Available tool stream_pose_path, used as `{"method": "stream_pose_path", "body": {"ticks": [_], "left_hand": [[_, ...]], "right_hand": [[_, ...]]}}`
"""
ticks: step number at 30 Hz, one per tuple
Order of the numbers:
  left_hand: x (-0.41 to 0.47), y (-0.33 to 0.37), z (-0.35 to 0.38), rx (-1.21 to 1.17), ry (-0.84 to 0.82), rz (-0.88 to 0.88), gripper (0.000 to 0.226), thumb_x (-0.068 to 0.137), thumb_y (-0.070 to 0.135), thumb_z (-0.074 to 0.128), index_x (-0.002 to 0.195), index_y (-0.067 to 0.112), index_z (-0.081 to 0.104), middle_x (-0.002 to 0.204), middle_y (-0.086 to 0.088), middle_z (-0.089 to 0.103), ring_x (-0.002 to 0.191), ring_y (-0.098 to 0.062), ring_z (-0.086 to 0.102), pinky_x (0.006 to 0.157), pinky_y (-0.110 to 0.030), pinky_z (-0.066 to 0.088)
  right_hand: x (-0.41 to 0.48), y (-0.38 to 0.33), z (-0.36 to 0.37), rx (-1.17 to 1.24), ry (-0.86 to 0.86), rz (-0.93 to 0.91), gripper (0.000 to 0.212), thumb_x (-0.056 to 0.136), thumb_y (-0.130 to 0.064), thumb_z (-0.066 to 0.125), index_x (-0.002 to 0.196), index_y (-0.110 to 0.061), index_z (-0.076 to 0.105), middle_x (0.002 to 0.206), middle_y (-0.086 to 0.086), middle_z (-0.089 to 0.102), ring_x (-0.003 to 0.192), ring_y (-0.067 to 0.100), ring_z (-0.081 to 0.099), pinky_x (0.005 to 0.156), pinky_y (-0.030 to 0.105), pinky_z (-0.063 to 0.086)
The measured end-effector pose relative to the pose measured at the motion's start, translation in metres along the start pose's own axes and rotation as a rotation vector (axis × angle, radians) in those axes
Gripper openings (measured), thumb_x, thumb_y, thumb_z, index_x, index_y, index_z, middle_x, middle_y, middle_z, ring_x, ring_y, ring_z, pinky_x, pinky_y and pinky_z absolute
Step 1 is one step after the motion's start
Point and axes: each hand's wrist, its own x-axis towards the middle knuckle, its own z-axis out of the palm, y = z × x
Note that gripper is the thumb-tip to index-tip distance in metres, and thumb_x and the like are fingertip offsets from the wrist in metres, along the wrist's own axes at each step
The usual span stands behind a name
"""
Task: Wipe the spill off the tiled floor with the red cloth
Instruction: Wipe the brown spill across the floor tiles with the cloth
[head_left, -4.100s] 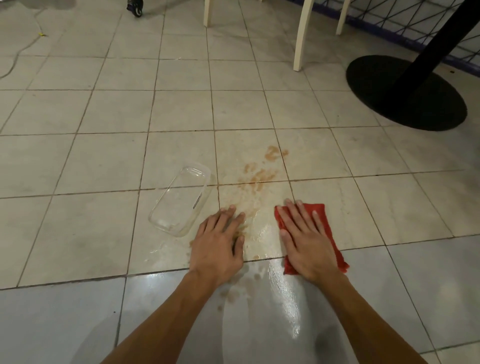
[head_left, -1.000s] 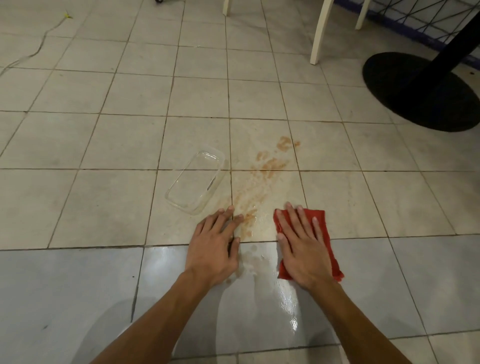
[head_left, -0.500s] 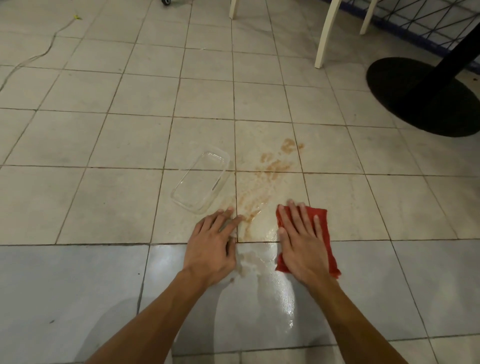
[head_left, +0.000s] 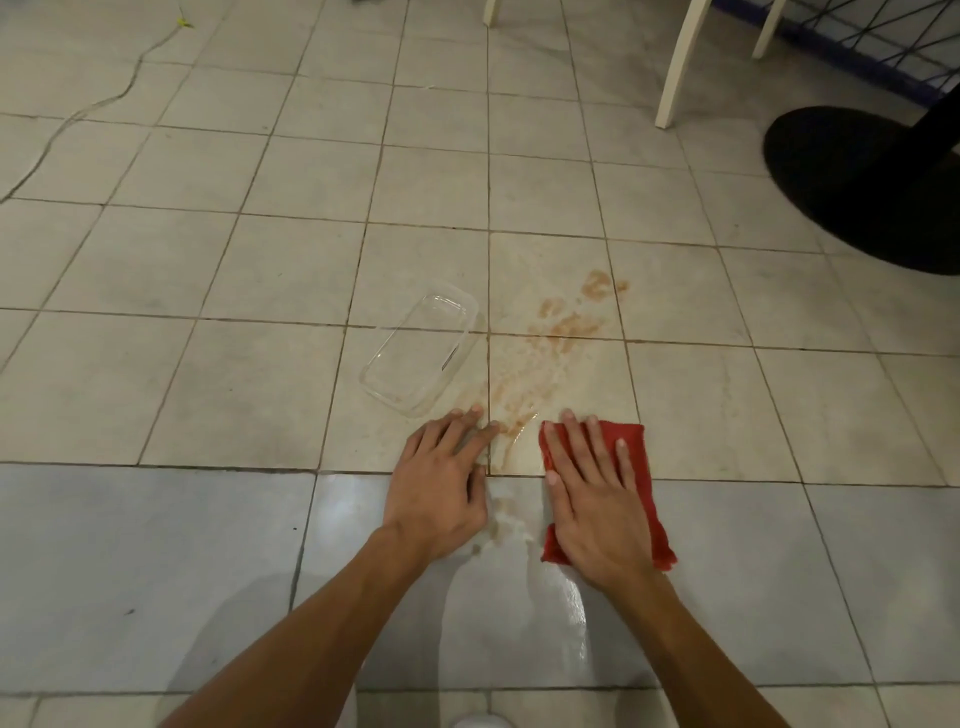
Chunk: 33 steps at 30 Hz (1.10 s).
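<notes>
red cloth: barely shifted against the earlier frames. It lies folded across the same grout line, perhaps drawn slightly toward us, and our view has drifted more than the cloth has.
right hand: our grip here is spread, fingers straight and flat on top of the cloth, pressing it to the floor and pinching nothing.
left hand: planted where it was, grip likewise spread flat on bare tile, fingertips at the near edge of the spill. We judge it is bracing us.
spill: brown smears run from just beyond our fingertips, over a grout joint and onto the next tile, looking the same as before. Fainter blotches sit between our wrists. With so little changed, we judge the wiping is at an early stage, and the cloth has yet to travel forward and left over the stain.
wet sheen: a glossy patch on the grey tile nearest us, below the cloth.
container: clear plastic, empty as far as we can tell, just left of the spill and just beyond the left fingertips. A leftward sweep could knock it.
</notes>
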Motion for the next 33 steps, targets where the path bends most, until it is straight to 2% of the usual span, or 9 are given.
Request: {"method": "stream_pose_path", "body": {"ticks": [3,5,9,11,17,19,25,30,33], "left_hand": [[0.0,-0.004,0.001,0.011,-0.016,0.015,0.059,0.097,0.04,0.038,0.155,0.034,0.047,0.165,0.008,0.041,0.15,-0.018,0.037,0.121,-0.041,0.034],[0.002,-0.007,0.002,0.014,-0.007,0.021,0.058,0.097,0.04,0.039,0.155,0.035,0.047,0.165,0.009,0.041,0.15,-0.018,0.037,0.121,-0.04,0.033],[0.0,-0.005,0.006,0.009,0.015,-0.01,0.058,0.098,0.037,0.043,0.155,0.035,0.047,0.165,0.01,0.04,0.15,-0.017,0.034,0.124,-0.037,0.028],[-0.001,-0.004,0.007,0.001,0.011,-0.02,0.058,0.098,0.037,0.044,0.155,0.035,0.046,0.166,0.009,0.039,0.15,-0.018,0.033,0.124,-0.039,0.028],[-0.001,-0.004,0.006,0.001,0.024,-0.004,0.057,0.097,0.037,0.042,0.154,0.035,0.048,0.163,0.009,0.042,0.148,-0.018,0.037,0.121,-0.039,0.032],[-0.001,-0.005,0.007,0.001,0.033,-0.004,0.057,0.097,0.037,0.043,0.153,0.034,0.049,0.163,0.009,0.043,0.148,-0.018,0.037,0.121,-0.039,0.033],[-0.001,0.0,0.006,-0.001,0.033,-0.016,0.058,0.096,0.036,0.041,0.153,0.033,0.05,0.162,0.008,0.044,0.147,-0.019,0.038,0.121,-0.039,0.033],[-0.002,-0.007,-0.001,0.014,0.003,0.014,0.056,0.097,0.034,0.046,0.153,0.033,0.05,0.161,0.007,0.045,0.145,-0.02,0.04,0.118,-0.04,0.036],[-0.003,-0.012,-0.003,0.035,0.003,0.035,0.056,0.097,0.032,0.05,0.153,0.032,0.05,0.161,0.006,0.045,0.144,-0.02,0.041,0.118,-0.039,0.035]], "right_hand": [[-0.032,0.007,0.01,-0.043,-0.034,-0.311,0.06,0.119,-0.044,0.017,0.176,-0.031,0.002,0.185,-0.006,-0.006,0.171,0.02,-0.005,0.134,0.051,0.003],[-0.043,0.03,0.008,-0.065,-0.041,-0.374,0.06,0.119,-0.046,0.019,0.176,-0.032,0.008,0.185,-0.006,0.0,0.171,0.02,0.001,0.132,0.051,0.008],[-0.016,0.048,-0.003,-0.034,-0.013,0.004,0.064,0.115,-0.05,0.004,0.175,-0.03,-0.005,0.183,-0.006,-0.015,0.17,0.018,-0.013,0.137,0.055,0.008],[-0.004,0.03,-0.003,-0.019,-0.002,0.087,0.065,0.113,-0.051,-0.002,0.174,-0.03,-0.011,0.181,-0.005,-0.022,0.168,0.019,-0.021,0.138,0.055,0.003],[-0.046,0.028,0.01,-0.082,-0.031,-0.375,0.061,0.119,-0.044,0.022,0.176,-0.029,0.008,0.185,-0.003,0.001,0.171,0.022,0.002,0.133,0.052,0.006],[-0.05,0.047,0.005,-0.109,-0.049,-0.425,0.061,0.119,-0.045,0.022,0.176,-0.03,0.009,0.185,-0.004,0.001,0.171,0.021,0.002,0.133,0.052,0.007],[-0.015,0.014,-0.002,-0.003,0.006,-0.011,0.063,0.116,-0.044,0.011,0.175,-0.031,-0.005,0.183,-0.007,-0.016,0.169,0.017,-0.017,0.137,0.056,0.006],[-0.053,0.006,0.019,-0.052,-0.032,-0.432,0.061,0.119,-0.044,0.023,0.176,-0.03,0.007,0.185,-0.005,-0.001,0.171,0.022,0.0,0.134,0.052,0.005],[-0.052,0.035,0.012,-0.064,-0.044,-0.461,0.061,0.119,-0.047,0.022,0.176,-0.032,0.008,0.185,-0.007,0.001,0.171,0.02,0.002,0.134,0.052,0.007]]}}
